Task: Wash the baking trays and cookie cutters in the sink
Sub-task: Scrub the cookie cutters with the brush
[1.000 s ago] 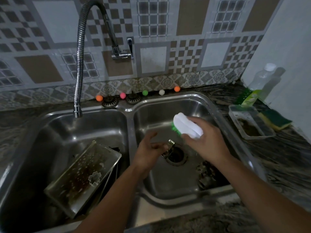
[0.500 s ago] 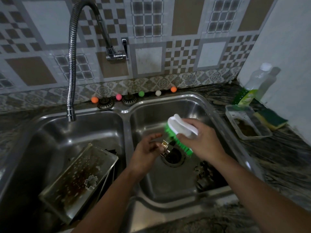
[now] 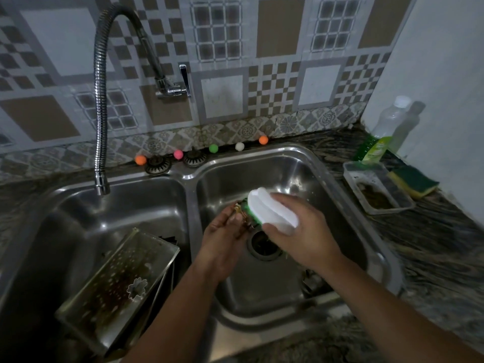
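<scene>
Over the right basin of the steel double sink (image 3: 293,155), my left hand (image 3: 222,239) pinches a small metal cookie cutter (image 3: 239,209). My right hand (image 3: 301,229) grips a white scrubbing brush (image 3: 272,210) with green bristles, pressed bristles-down against the cutter. A dirty baking tray (image 3: 115,286) leans tilted in the left basin, with a flower-shaped cookie cutter (image 3: 136,287) lying on it. More dark items (image 3: 311,281) sit at the right basin's front corner, too dim to identify.
A flexible chrome faucet (image 3: 100,121) hangs over the left basin. On the counter at right stand a dish soap bottle (image 3: 379,137), a clear plastic tub (image 3: 377,189) and a yellow-green sponge (image 3: 413,182). Coloured balls (image 3: 213,148) line the sink's back rim.
The brush has turned from tilted with bristles showing to bristles-down on the cutter. Both hands have shifted slightly up and toward the back of the basin.
</scene>
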